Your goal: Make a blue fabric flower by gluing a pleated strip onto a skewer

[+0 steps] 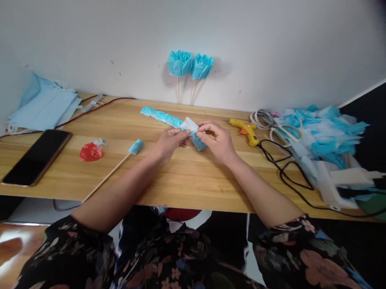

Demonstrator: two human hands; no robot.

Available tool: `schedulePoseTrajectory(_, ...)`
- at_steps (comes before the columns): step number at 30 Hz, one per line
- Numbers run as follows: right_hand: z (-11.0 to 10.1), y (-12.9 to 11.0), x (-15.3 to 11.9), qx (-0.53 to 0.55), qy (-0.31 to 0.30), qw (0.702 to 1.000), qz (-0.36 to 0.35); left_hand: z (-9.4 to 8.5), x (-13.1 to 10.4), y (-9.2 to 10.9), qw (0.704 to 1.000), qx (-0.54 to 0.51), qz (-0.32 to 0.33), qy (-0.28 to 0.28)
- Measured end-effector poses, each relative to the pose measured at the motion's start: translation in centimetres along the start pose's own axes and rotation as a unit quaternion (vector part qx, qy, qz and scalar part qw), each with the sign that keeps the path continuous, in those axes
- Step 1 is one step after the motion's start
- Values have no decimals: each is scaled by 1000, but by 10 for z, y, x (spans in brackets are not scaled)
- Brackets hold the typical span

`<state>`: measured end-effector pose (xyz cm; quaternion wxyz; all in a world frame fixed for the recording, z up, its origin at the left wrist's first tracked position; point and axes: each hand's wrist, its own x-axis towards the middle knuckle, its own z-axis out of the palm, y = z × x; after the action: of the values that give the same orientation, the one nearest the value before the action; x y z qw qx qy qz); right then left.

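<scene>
Between my two hands, over the middle of the table, is a blue-and-white piece of mask fabric (188, 124). My left hand (173, 141) pinches it from the left, and my right hand (216, 139) grips its right side with thumb and fingertips. Behind my hands a gathered strip of blue fabric (161, 116) runs off to the upper left. A blue piece (199, 143) shows under my fingers; whether it joins the held piece I cannot tell. Left of my left forearm lies a thin wooden stick (108, 176) with a rolled blue tip (136, 147).
Two blue fabric flowers (180, 63) on sticks lean against the wall. To the right are a yellow glue gun (244, 129), scissors (286, 133), a black cord (280, 170), a power strip (334, 189) and fabric scraps (323, 134). Leftward lie masks (46, 108), a phone (36, 157) and a red wrapper (91, 152).
</scene>
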<state>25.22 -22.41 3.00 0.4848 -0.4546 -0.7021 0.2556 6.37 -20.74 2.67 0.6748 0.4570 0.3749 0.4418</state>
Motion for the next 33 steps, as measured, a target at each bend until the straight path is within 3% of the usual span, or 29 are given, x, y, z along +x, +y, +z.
schedulePoseTrajectory(7,4,5,1,49,4,996,74,-2,0,-2,1000,10,-8,-3)
schedulePoseTrajectory(19,6,1,2,98,11,991,94,-2,3,-4,999,32,-2,-29)
schedulePoseTrajectory(26,5,5,1,128,4,987,99,0,2,-2,998,55,-3,22)
schedulePoseTrajectory(30,2,3,2,140,17,985,103,1,1,1,998,63,-18,13)
schedulePoseTrajectory(33,1,3,2,161,-14,981,103,2,-1,3,997,78,-27,12)
